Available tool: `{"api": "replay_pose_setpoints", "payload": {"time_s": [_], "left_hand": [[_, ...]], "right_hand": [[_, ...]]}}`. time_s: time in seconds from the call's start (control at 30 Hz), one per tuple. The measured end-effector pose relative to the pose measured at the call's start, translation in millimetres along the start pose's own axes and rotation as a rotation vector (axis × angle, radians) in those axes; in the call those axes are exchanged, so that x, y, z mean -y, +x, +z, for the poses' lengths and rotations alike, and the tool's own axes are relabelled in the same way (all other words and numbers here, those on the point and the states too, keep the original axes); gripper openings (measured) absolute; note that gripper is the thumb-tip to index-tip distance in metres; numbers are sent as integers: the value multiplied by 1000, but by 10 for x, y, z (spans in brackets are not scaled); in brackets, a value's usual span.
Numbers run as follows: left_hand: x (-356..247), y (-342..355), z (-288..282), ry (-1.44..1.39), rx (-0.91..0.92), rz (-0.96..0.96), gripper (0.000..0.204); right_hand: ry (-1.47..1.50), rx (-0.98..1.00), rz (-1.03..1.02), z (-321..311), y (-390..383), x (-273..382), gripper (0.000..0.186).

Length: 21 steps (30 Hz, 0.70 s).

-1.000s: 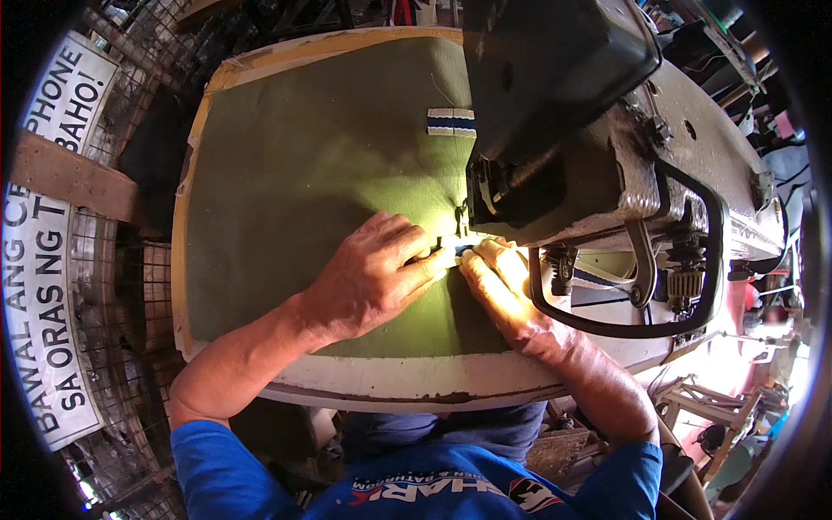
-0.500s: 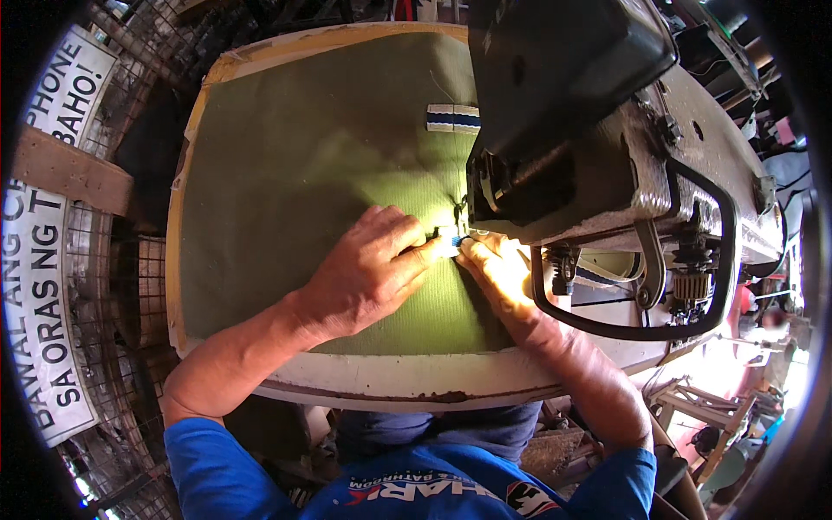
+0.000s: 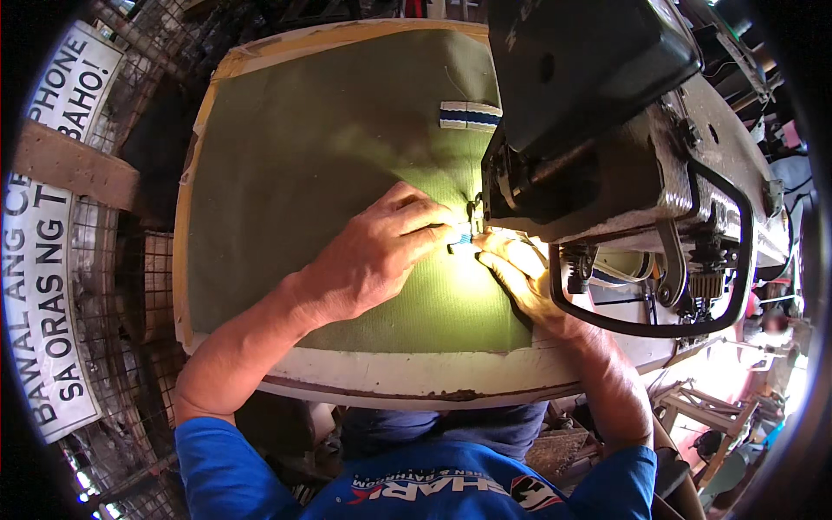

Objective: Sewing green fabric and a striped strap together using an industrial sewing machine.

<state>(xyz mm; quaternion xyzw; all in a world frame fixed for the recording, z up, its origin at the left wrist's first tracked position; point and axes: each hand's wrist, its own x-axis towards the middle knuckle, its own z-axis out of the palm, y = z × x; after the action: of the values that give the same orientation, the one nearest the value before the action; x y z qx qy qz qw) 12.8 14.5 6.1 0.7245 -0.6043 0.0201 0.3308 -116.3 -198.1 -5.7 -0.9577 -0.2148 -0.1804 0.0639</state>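
Note:
A green sheet of fabric lies spread under a sewing machine. At the lit needle area, a small blue and white strap piece sits on the fabric just in front of the presser foot. My left hand is closed, its thumb and forefinger pinching at the strap piece's left side. Stretched out low on the fabric, my right hand has its fingertips at the piece's right side. A short dark bit shows between the hands. Farther back lies a blue-and-white striped strap.
A black looped bar juts from the machine above my right wrist. The worktable's pale front edge runs before me. At left stand a wire mesh and white signboards. More striped strap shows beneath the machine arm.
The whole view has shifted slightly right. My fingertips sit a little farther apart, showing more of the strap piece and the dark bit below it.

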Motion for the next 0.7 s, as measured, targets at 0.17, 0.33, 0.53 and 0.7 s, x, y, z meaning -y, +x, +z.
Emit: {"api": "replay_pose_setpoints", "payload": {"time_s": [0.17,0.33,0.53,0.7], "left_hand": [[-6,27,8,30,0,26,26],[-21,83,-12,38,0,73,21],[-100,76,-51,179,79,72,24],[-93,90,-57,227,118,171,23]], "right_hand": [[-107,-97,23,25,-54,40,28],[666,39,373,87,-61,-20,40],[-191,33,-25,-45,-26,9,26],[40,-3,74,-148,-49,-51,25]]}}
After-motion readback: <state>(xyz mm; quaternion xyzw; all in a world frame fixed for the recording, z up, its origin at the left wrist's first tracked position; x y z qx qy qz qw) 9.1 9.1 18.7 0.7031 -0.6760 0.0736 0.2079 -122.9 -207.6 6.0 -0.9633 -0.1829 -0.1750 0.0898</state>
